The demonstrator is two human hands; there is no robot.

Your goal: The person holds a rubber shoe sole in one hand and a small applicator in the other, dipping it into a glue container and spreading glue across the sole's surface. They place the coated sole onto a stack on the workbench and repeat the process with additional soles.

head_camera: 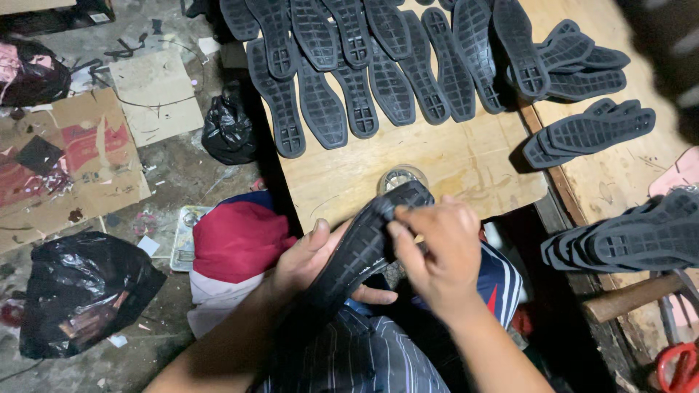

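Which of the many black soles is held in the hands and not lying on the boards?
The sole above the person's lap: the left hand supports it, the right hand pinches its edge. All others lie on the boards.

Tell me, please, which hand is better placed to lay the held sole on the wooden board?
Probably the right hand: it pinches the black sole at its far end, nearest the wooden board; the left hand cradles it lower, nearer the lap.

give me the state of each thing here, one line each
black shoe sole: held in both hands, tilted over the lap
left hand: cupped under the sole
right hand: fingers pinching the sole's upper edge
row of soles: laid flat, overlapping, tread up on the wooden board
round tin: on the board, partly hidden behind the held sole
black plastic bag: crumpled on the floor
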